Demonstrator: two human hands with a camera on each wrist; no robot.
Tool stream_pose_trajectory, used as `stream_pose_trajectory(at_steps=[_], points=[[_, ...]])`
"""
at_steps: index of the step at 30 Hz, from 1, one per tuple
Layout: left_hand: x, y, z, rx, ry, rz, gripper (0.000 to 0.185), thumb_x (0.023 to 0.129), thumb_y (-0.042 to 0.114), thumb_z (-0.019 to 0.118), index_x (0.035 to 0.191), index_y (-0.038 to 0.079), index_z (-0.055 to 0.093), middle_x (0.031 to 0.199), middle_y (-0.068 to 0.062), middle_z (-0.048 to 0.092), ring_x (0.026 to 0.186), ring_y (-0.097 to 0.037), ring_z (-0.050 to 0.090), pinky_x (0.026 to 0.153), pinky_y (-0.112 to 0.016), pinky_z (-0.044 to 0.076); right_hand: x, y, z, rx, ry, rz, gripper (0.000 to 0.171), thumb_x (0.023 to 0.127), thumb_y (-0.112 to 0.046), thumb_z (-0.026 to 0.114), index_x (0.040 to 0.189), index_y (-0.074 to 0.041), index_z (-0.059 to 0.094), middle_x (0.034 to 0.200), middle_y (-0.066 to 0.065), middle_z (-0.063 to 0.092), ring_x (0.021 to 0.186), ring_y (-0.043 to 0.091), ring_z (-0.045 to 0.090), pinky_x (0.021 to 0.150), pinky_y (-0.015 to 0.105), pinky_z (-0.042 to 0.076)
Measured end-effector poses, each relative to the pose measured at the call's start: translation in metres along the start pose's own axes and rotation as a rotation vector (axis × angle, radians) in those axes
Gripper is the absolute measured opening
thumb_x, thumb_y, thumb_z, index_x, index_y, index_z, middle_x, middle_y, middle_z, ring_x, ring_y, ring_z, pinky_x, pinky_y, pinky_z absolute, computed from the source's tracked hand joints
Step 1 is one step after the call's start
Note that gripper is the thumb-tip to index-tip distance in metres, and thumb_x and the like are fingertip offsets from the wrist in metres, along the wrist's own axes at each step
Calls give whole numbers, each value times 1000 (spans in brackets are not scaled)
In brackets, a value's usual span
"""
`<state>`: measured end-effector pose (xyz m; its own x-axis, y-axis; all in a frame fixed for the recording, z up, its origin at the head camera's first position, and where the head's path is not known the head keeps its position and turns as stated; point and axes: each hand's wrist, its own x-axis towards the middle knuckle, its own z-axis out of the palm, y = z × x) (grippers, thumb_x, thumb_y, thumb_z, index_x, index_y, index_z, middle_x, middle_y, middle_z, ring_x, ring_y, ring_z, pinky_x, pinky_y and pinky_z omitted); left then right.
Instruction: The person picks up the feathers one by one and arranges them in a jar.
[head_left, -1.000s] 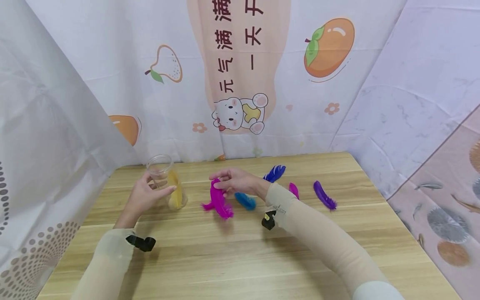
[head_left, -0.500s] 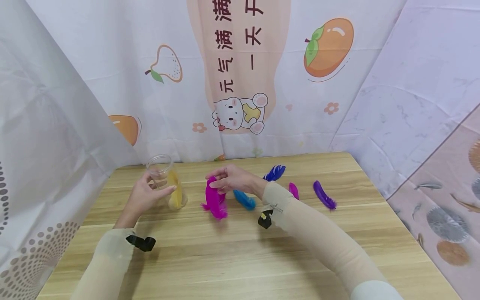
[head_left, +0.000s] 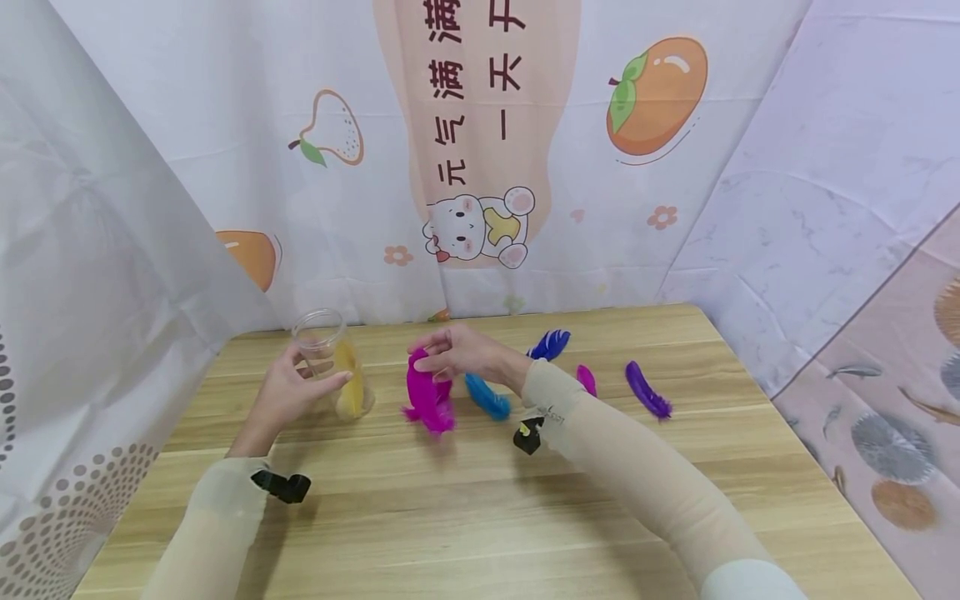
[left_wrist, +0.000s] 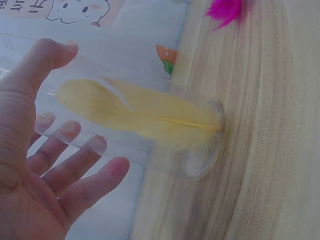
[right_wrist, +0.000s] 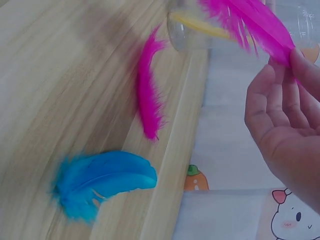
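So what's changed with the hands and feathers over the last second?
The right hand, pinching the magenta feather, has lifted it and carried it a little left toward the clear jar. The left hand stays on the jar; the blue feather hasn't moved.

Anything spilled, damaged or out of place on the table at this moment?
Nothing stands out. The clear jar stands upright in the left hand with a yellow feather inside; the right hand pinches a magenta feather; loose feathers lie flat on the wooden table.

We curl our left hand [head_left: 288,392] with the thumb on top. Our right hand [head_left: 461,354] reaches across, fingers pinched together. Both arms are stretched forward in pale sleeves.
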<state>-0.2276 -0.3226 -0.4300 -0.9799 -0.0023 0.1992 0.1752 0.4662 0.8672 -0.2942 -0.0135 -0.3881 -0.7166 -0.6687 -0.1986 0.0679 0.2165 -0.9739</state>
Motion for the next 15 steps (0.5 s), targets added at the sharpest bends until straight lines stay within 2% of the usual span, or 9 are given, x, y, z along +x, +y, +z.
stream_pose_trajectory(at_steps=[3, 6, 9, 15], points=[[0, -1, 0, 42, 6, -7, 65, 86, 24, 85, 133, -1, 47, 131, -21, 57, 118, -37, 61, 93, -22, 52, 0, -4, 2, 2, 14, -5, 32, 95, -6, 71, 127, -4, 68, 105, 10, 74, 94, 25, 72, 93, 52, 55], [0, -1, -1, 75, 10, -19, 65, 85, 28, 85, 131, 0, 49, 132, -18, 57, 120, -33, 59, 102, -36, 50, 0, -8, 4, -11, 26, -16, 31, 95, -6, 71, 127, -5, 68, 106, 10, 74, 94, 25, 73, 90, 48, 58], [-1, -1, -1, 79, 10, -29, 65, 85, 30, 85, 131, 1, 49, 133, -16, 57, 121, -32, 57, 105, -49, 47, 0, -11, 7, -42, 37, -28, 32, 95, -5, 71, 126, -7, 68, 105, 9, 74, 93, 24, 73, 84, 43, 60], [-2, 0, -1, 81, 12, -31, 67, 85, 31, 85, 131, 0, 49, 134, -17, 54, 122, -35, 56, 107, -56, 43, 0, -19, 11, -98, 45, -66, 30, 94, -4, 71, 124, -5, 68, 103, 10, 73, 90, 24, 73, 81, 37, 61]])
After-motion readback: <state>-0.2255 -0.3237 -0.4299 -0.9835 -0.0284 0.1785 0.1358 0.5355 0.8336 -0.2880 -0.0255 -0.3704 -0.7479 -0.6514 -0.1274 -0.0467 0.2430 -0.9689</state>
